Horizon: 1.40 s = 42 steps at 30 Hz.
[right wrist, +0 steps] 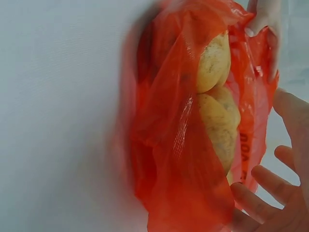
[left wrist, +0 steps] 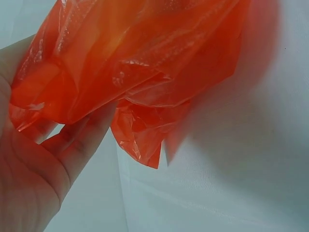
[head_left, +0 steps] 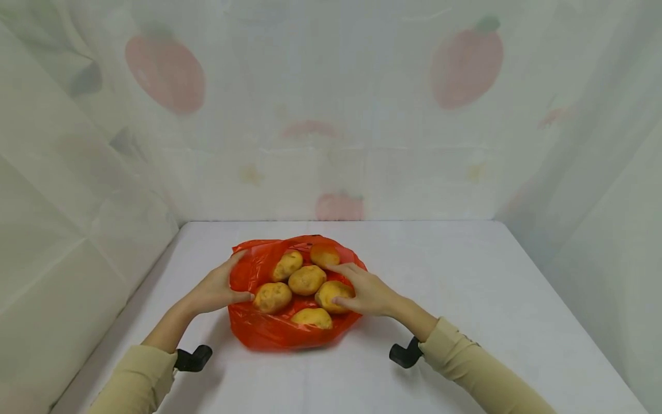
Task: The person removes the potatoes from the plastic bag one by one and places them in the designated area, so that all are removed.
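Observation:
A red plastic bag (head_left: 279,340), its mouth facing up, lies on the table with several yellow-brown potatoes (head_left: 307,280) showing inside. At the bag's left side my left hand (head_left: 219,286) holds the plastic, thumb over the edge near a potato; in the left wrist view fingers (left wrist: 89,140) reach behind the film. My right hand (head_left: 369,290) is over the bag's right side, thumb and fingers spread about the right-hand potato (head_left: 333,296). In the right wrist view its fingers (right wrist: 273,183) are apart and loosely bent beside the bag.
The bag sits on a white-covered table (head_left: 465,276). Pale curtains (head_left: 331,115) with faded fruit prints stand behind it and along both sides. Black wrist mounts (head_left: 405,353) hang below both forearms, close over the table.

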Tool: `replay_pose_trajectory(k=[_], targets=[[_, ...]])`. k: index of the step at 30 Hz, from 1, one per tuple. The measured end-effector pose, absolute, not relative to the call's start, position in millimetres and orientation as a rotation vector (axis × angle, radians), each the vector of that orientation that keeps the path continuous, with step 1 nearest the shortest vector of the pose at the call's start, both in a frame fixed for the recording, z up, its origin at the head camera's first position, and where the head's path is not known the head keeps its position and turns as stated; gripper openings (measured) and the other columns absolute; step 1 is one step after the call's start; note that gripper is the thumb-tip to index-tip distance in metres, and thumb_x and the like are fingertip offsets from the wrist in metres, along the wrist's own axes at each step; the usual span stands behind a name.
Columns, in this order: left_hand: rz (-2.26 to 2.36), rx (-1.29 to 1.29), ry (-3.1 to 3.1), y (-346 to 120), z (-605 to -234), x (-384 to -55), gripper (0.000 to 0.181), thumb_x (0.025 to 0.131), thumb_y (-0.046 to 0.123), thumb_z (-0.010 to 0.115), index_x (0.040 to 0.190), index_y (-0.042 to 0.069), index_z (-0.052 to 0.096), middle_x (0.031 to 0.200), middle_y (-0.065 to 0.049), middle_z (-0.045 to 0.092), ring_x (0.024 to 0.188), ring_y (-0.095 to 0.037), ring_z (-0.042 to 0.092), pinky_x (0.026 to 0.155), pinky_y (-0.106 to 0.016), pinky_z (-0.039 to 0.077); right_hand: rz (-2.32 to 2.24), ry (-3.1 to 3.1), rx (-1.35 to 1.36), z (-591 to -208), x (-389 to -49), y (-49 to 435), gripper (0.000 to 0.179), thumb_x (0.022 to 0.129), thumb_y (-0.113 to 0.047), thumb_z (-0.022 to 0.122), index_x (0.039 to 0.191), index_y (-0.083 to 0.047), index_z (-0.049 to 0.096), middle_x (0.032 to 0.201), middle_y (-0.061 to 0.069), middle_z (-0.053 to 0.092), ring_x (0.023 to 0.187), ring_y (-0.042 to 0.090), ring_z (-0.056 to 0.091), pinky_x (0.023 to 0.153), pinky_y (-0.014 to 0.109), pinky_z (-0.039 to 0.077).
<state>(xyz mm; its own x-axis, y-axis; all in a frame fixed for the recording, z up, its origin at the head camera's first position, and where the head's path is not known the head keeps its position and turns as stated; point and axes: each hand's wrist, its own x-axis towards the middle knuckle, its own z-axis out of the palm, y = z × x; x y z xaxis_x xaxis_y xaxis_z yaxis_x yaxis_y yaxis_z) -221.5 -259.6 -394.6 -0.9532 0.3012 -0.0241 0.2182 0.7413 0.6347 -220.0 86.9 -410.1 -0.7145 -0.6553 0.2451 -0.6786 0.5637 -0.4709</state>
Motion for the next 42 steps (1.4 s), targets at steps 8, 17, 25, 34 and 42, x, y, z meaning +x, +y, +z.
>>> replay_pose_trajectory(k=[8,17,25,34,42], targets=[[1.101,0.402,2.734,-260.3,-392.1,-220.8,0.101,0.066,0.031,0.075,0.140,0.021,0.008,0.127,-0.016,0.039,0.105,-0.032,0.049,0.074,-0.038,0.050,0.915,-2.749,1.174,-422.1,-228.1,90.6,0.063,0.078,-0.037,0.062,0.132,-0.015,0.036,0.122,0.006,0.044,0.107,0.019,0.047,0.088,0.035,0.042],[1.187,0.459,2.685,-261.7,-390.4,-219.5,0.095,0.066,0.028,0.075,0.138,0.032,0.013,0.131,-0.012,0.035,0.109,-0.033,0.045,0.074,-0.039,0.050,0.922,-2.817,1.165,-433.6,-233.1,92.8,0.062,0.077,-0.039,0.062,0.130,-0.018,0.039,0.124,0.001,0.042,0.109,0.011,0.043,0.090,0.034,0.041],[1.215,0.524,2.684,-263.0,-388.7,-217.6,0.096,0.068,0.027,0.074,0.137,0.041,0.008,0.142,-0.007,0.019,0.121,-0.036,0.032,0.076,-0.044,0.048,0.892,-2.799,1.194,-437.6,-233.6,92.6,0.064,0.076,-0.041,0.063,0.130,-0.017,0.039,0.123,0.001,0.042,0.108,0.011,0.043,0.090,0.033,0.040],[1.137,0.547,2.737,-264.5,-388.6,-215.7,0.091,0.070,0.028,0.072,0.137,0.040,0.012,0.140,-0.008,0.025,0.121,-0.033,0.032,0.084,-0.048,0.043,0.867,-2.824,1.238,-439.6,-233.0,91.7,0.064,0.077,-0.037,0.063,0.132,-0.017,0.036,0.124,0.003,0.042,0.110,0.013,0.042,0.091,0.036,0.039],[1.119,0.591,2.742,-262.7,-387.2,-212.7,0.080,0.072,0.026,0.071,0.136,0.036,0.024,0.136,-0.006,0.032,0.122,-0.030,0.030,0.089,-0.056,0.034,0.843,-2.860,1.240,-442.5,-232.6,91.2,0.065,0.077,-0.035,0.063,0.133,-0.020,0.034,0.123,0.002,0.042,0.109,0.012,0.043,0.090,0.036,0.040]])
